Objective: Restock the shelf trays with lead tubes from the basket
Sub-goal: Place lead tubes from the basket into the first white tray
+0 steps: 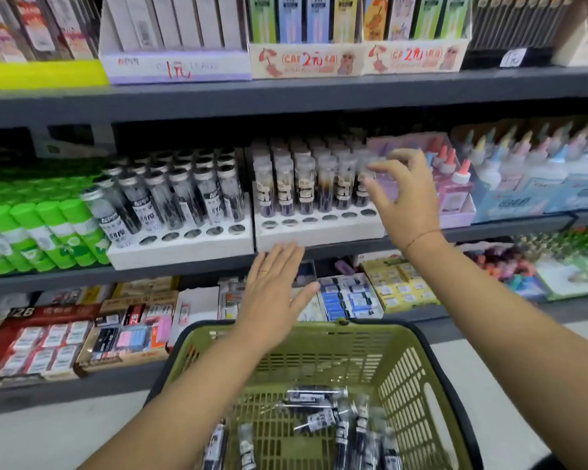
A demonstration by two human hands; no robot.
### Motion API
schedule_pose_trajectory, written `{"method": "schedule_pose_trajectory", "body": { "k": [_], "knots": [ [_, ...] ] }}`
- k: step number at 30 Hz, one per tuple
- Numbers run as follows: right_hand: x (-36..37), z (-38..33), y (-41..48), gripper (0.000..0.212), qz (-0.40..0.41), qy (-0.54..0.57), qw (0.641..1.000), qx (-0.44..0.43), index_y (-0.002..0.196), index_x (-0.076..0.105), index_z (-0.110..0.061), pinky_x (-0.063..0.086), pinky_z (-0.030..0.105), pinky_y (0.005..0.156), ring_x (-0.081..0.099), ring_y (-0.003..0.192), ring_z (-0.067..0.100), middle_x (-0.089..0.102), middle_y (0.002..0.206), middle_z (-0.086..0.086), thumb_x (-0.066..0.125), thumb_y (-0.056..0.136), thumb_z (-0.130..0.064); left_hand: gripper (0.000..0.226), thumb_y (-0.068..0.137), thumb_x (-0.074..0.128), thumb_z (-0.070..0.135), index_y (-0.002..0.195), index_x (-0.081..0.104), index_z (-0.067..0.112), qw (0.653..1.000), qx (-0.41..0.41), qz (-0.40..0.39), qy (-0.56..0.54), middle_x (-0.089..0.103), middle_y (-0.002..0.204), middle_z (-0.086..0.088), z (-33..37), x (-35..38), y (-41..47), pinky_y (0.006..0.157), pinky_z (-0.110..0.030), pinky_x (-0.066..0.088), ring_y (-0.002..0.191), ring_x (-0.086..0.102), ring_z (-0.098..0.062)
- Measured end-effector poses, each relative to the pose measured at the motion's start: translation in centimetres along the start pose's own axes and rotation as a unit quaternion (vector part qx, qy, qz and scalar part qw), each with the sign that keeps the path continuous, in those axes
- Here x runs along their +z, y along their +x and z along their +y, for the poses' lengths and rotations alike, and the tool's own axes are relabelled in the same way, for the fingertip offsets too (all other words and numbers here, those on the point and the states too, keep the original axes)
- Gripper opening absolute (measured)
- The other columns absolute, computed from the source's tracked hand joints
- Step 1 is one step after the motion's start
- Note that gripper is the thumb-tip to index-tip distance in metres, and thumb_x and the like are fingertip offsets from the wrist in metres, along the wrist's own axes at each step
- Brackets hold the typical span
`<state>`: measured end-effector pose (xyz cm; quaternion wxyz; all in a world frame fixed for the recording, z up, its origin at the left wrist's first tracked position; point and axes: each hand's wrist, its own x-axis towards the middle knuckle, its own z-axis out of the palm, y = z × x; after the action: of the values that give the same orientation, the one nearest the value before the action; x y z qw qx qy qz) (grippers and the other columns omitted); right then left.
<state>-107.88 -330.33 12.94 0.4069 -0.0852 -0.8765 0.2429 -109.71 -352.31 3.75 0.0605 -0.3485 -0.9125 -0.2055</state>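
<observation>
A green basket (404, 374) sits low in front of me with several clear lead tubes (319, 396) lying on its bottom. On the middle shelf stand two white trays: the left tray (184, 249) holds silver-capped tubes, the right tray (319, 228) holds clear-capped tubes (304, 184). Both have a front row of bare holes. My left hand (272, 300) is flat with fingers straight, just below the right tray's front edge, holding nothing. My right hand (404, 195) hovers at the right tray's right end, fingers loosely spread beside the tubes, with nothing in it.
Green glue sticks (48, 228) fill the shelf left of the trays; pink and blue glue bottles (455, 184) stand to the right. Boxed leads (306, 59) line the upper shelf. Erasers (350, 296) and pencil boxes lie on the lower shelf behind the basket.
</observation>
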Motion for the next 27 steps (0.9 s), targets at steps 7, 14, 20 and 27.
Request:
{"method": "schedule_pose_trajectory", "body": {
  "k": [7, 14, 20, 27],
  "knots": [
    [9.3, 1.8, -22.6, 0.034, -0.351, 0.097, 0.885, 0.290, 0.109, 0.061, -0.021, 0.050, 0.035, 0.093, 0.059, 0.093, 0.011, 0.063, 0.100, -0.006, 0.068, 0.082, -0.040, 0.078, 0.089, 0.021, 0.068, 0.153, 0.020, 0.023, 0.962, -0.259, -0.061, 0.059, 0.018, 0.161, -0.002, -12.2, 2.0, -14.5, 0.119, -0.044, 0.005, 0.148, 0.012, -0.022],
    [12.3, 8.0, -29.9, 0.064, -0.292, 0.002, 0.734, 0.614, 0.109, 0.057, -0.004, 0.053, 0.044, 0.086, 0.063, 0.098, 0.030, 0.064, 0.106, 0.012, 0.076, 0.069, -0.050, 0.086, 0.080, 0.029, 0.079, 0.153, 0.017, 0.033, 0.884, -0.438, -0.070, -0.145, 0.052, 0.142, -0.008, -15.0, 2.8, -17.6, 0.093, -0.045, 0.047, 0.119, 0.057, -0.031],
    [14.4, 4.0, -32.7, 0.068, -0.143, 0.324, 0.426, 0.833, 0.138, 0.038, -0.004, 0.045, 0.042, 0.101, 0.052, 0.119, 0.032, 0.050, 0.133, 0.019, 0.067, 0.084, -0.034, 0.064, 0.089, 0.034, 0.070, 0.141, 0.041, 0.033, 0.885, -0.430, -0.024, -0.176, 0.066, 0.122, -0.001, -15.0, 3.2, -18.1, 0.097, -0.047, 0.047, 0.112, 0.061, -0.024],
    [18.2, 3.3, -31.9, 0.064, -0.037, 0.374, 0.421, 0.826, 0.136, 0.045, -0.015, 0.042, 0.036, 0.104, 0.038, 0.133, 0.026, 0.032, 0.150, 0.010, 0.068, 0.082, -0.040, 0.049, 0.096, 0.037, 0.057, 0.136, 0.048, 0.032, 0.884, -0.419, 0.008, -0.207, 0.067, 0.109, 0.002, -14.3, 3.2, -18.0, 0.084, -0.038, 0.046, 0.101, 0.063, -0.019]
  ]
}}
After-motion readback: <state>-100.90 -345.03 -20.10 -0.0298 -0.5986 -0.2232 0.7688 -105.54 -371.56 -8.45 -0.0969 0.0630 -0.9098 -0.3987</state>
